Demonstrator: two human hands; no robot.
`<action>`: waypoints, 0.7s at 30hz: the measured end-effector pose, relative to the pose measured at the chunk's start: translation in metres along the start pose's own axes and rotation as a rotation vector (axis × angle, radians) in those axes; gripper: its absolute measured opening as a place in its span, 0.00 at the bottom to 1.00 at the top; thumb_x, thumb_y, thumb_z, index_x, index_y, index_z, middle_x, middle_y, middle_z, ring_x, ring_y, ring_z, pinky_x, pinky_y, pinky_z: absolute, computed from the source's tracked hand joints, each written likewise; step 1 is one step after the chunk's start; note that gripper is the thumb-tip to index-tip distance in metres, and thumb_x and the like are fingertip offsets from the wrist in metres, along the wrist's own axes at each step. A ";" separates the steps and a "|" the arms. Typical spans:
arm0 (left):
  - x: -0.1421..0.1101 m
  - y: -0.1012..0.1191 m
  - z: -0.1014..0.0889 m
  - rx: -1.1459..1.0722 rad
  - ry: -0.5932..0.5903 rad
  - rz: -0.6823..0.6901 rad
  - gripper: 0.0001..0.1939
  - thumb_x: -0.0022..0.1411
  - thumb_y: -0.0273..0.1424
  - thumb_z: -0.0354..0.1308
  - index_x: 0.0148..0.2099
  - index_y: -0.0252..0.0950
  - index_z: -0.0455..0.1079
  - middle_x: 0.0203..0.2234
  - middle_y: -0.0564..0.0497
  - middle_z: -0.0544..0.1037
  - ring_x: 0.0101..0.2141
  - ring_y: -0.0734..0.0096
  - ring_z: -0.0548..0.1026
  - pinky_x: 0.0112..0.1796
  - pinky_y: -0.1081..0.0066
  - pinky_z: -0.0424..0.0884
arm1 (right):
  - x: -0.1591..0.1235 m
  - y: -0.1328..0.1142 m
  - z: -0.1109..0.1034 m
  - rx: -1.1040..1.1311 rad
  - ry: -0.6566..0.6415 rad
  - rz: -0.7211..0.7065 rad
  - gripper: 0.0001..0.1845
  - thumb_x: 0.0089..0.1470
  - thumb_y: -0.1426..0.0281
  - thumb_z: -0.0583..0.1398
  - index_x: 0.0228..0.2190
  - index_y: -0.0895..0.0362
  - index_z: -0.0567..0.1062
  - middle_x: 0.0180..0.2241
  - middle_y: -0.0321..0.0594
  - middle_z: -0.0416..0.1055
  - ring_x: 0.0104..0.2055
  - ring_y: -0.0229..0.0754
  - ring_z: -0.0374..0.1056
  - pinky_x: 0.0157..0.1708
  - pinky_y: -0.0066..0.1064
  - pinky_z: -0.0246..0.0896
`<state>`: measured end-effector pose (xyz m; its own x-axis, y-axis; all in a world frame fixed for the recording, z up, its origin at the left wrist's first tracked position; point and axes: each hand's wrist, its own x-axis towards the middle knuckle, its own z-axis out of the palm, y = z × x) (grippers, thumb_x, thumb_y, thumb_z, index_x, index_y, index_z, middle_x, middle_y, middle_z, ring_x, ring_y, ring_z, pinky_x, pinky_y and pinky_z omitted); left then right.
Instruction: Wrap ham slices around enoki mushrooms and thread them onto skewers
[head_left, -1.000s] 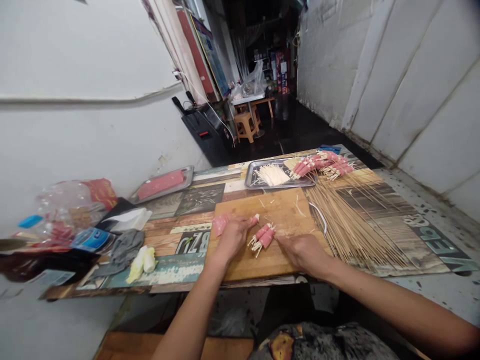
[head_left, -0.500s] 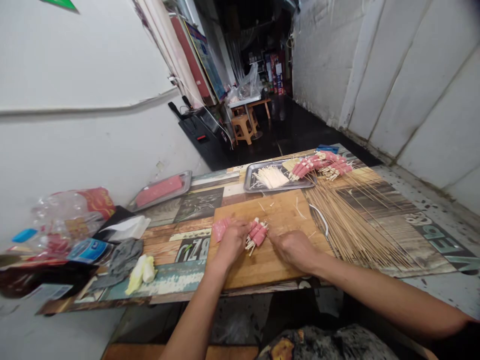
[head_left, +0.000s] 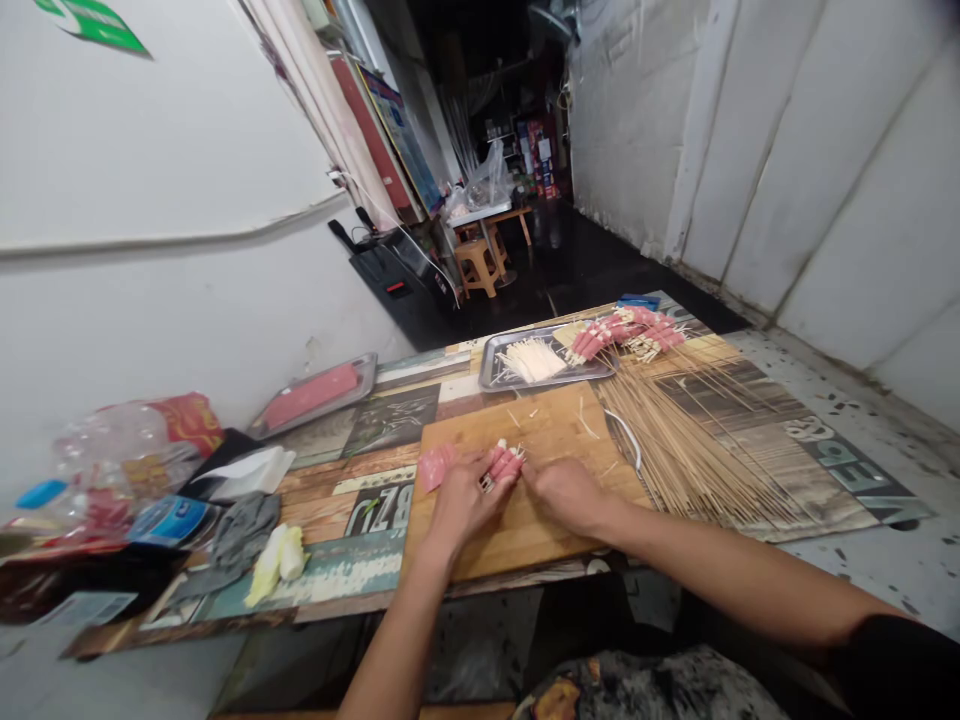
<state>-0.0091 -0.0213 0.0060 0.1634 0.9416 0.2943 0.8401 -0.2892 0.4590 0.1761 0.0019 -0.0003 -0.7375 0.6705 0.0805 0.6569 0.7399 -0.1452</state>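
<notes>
1. At the far left of the table, a blue cap shows among clear plastic, with a grey cloth nearer the middle. Pale yellow-white leaves lie just beside the cloth, close to the near edge.
2. Farther back stands a metal tray bearing a flat red slab.
3. Thin pink slices lie on the left part of the wooden cutting board, just beside the left hand.
4. The left hand is partly closed, its back turned up and its fingers bent around a small cluster of pink rolls. It grips them from their left side; how the thumb sits is too hidden to tell.
5. The rolls lie on the middle of the board, side by side between the two hands, with white ends sticking out.
6. Behind the board, a second metal tray holds a heap of thin white stalks.
7. The right hand is closed, fingers curled in, its foremost part just beside the right end of the rolls. Whether it pinches a thin stick, or touches the rolls, I cannot tell.
8. Farther right, more pink rolls are piled beyond a spread of long thin sticks.
</notes>
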 end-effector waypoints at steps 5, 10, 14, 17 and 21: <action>0.001 -0.004 0.003 0.060 0.012 0.080 0.11 0.59 0.32 0.59 0.42 0.34 0.77 0.36 0.44 0.82 0.35 0.63 0.80 0.39 0.68 0.77 | -0.002 0.005 -0.022 0.053 -0.053 0.061 0.15 0.62 0.73 0.51 0.39 0.60 0.78 0.35 0.46 0.79 0.35 0.44 0.74 0.33 0.29 0.61; -0.001 0.000 0.014 0.129 0.149 0.054 0.08 0.57 0.29 0.58 0.38 0.36 0.76 0.34 0.46 0.82 0.33 0.63 0.80 0.38 0.66 0.76 | -0.042 0.074 -0.051 0.010 0.001 0.427 0.19 0.65 0.68 0.49 0.37 0.60 0.78 0.39 0.49 0.77 0.42 0.46 0.72 0.36 0.29 0.59; 0.001 0.028 0.032 0.057 0.227 0.009 0.05 0.58 0.27 0.57 0.36 0.36 0.75 0.31 0.48 0.82 0.32 0.64 0.80 0.38 0.65 0.76 | -0.079 0.124 -0.042 -0.126 -0.090 0.594 0.17 0.62 0.66 0.53 0.32 0.63 0.79 0.37 0.53 0.76 0.39 0.47 0.72 0.34 0.31 0.58; 0.006 0.045 0.048 0.068 0.268 -0.014 0.11 0.59 0.25 0.58 0.45 0.33 0.74 0.38 0.43 0.81 0.39 0.59 0.78 0.45 0.61 0.74 | -0.085 0.135 -0.024 -0.178 -0.080 0.530 0.13 0.60 0.74 0.53 0.30 0.62 0.77 0.35 0.50 0.75 0.36 0.44 0.72 0.31 0.30 0.54; 0.002 0.050 0.057 0.095 0.285 -0.056 0.19 0.59 0.26 0.61 0.53 0.31 0.70 0.44 0.40 0.79 0.42 0.54 0.77 0.46 0.56 0.73 | -0.082 0.133 -0.012 -0.218 -0.054 0.570 0.13 0.58 0.79 0.52 0.28 0.62 0.76 0.29 0.48 0.75 0.29 0.42 0.70 0.25 0.31 0.47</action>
<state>0.0631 -0.0240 -0.0186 -0.0247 0.8654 0.5005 0.8906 -0.2084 0.4042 0.3257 0.0463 -0.0141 -0.2633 0.9647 -0.0017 0.9633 0.2630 0.0545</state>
